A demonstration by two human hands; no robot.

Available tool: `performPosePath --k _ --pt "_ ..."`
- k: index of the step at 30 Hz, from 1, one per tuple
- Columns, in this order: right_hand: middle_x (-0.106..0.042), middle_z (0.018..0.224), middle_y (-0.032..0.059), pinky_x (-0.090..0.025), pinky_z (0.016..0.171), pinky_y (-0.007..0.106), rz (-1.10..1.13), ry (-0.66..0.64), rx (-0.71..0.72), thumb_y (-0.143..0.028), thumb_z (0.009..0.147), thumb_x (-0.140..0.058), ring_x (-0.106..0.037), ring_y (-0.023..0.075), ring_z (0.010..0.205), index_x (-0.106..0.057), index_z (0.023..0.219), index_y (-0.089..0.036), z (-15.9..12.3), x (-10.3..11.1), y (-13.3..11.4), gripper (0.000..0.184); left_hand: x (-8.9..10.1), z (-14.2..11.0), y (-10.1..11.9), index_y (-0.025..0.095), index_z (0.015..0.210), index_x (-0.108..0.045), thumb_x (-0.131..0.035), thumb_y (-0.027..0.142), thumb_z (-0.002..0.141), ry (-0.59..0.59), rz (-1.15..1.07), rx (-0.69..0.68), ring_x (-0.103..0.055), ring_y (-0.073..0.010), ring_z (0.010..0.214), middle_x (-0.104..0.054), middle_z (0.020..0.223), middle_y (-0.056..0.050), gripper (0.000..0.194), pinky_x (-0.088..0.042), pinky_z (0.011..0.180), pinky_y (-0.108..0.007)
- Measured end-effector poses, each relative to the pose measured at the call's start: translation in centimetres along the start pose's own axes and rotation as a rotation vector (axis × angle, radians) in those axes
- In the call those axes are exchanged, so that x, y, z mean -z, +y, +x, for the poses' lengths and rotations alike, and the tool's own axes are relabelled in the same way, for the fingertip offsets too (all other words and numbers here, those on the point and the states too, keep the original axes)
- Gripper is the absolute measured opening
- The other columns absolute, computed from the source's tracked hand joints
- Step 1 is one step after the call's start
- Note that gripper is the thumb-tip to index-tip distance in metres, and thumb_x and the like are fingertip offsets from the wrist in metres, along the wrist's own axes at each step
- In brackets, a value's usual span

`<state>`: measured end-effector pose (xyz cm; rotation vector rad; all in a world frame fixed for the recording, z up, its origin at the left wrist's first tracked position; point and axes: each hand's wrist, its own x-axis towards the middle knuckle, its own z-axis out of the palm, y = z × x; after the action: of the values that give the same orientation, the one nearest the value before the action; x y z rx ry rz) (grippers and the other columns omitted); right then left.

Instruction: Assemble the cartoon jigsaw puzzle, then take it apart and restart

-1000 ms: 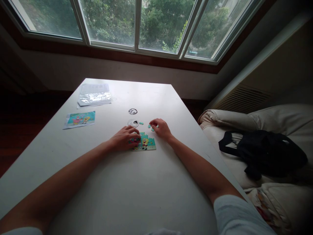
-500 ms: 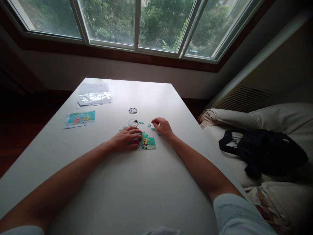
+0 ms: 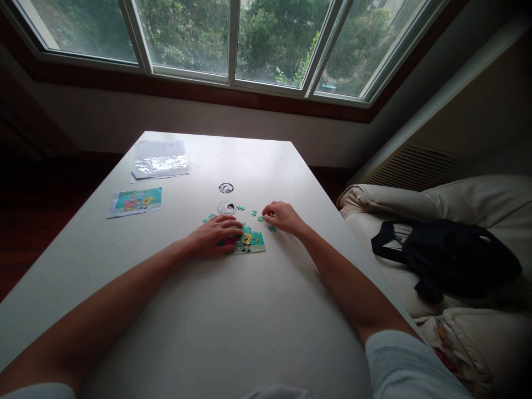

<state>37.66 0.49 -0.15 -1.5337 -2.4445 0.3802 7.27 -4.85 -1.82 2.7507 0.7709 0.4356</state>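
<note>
Part-joined puzzle [image 3: 254,243] at frame centre, partly under left hand [image 3: 213,235].
Left hand open, fingers spread over it. Right hand [image 3: 286,217] bunched near loose pieces [image 3: 271,228]; I cannot tell whether it grips one. My judgement: steady lightly, pinch pieces by their edges.

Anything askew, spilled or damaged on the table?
Nothing spilled or visibly damaged. The puzzle looks irregular: its far edge is ragged, with loose pieces lying beyond it and near the right hand. The left hand hides part.
</note>
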Motion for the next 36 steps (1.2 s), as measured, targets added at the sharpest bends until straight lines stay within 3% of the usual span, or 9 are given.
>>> performPosePath --k 5,16,25,36 --pt "-0.068 0.091 0.0031 -0.037 0.083 0.03 -0.057 0.003 0.016 -0.034 0.087 -0.072 -0.058 0.019 0.089 -0.075 0.094 -0.024 -0.3 -0.1 -0.6 0.012 0.0 0.0 0.0 0.03 0.137 -0.061 -0.061 0.041 0.094 0.001 0.013 -0.003 -0.043 -0.0324 0.142 -0.056 0.148 -0.006 0.044 -0.037 0.117 -0.051" --pt "-0.067 0.091 0.0038 -0.038 0.082 0.029 -0.016 0.016 0.033 -0.018 0.086 -0.065 -0.056 0.0195 0.09 -0.073 0.096 -0.024 -0.4 -0.8 -1.2 0.014 0.0 -0.1 0.2 0.03 0.135 -0.062 -0.062 0.04 0.093 0.008 0.001 0.001 -0.044 -0.0314 0.141 -0.057 0.146 -0.007 0.043 -0.039 0.117 -0.05" --pt "-0.07 0.09 0.0031 -0.041 0.083 0.03 0.048 0.204 -0.05 -0.012 0.086 -0.055 -0.058 0.0189 0.09 -0.07 0.091 -0.021 0.2 -1.2 0.8 0.019 0.1 -0.1 0.3 0.03 0.136 -0.061 -0.06 0.041 0.095 0.0 0.001 0.004 -0.042 -0.0314 0.142 -0.056 0.148 -0.006 0.042 -0.038 0.117 -0.049" --pt "-0.073 0.094 0.0025 -0.043 0.073 0.025 0.008 0.075 -0.17 -0.022 0.089 -0.059 -0.062 0.0159 0.084 -0.075 0.097 -0.022 0.5 -0.1 2.9 0.019 -0.1 -0.3 -0.1 0.032 0.137 -0.061 -0.06 0.042 0.095 -0.002 -0.013 0.019 -0.042 -0.0314 0.143 -0.057 0.147 -0.006 0.043 -0.039 0.117 -0.049"
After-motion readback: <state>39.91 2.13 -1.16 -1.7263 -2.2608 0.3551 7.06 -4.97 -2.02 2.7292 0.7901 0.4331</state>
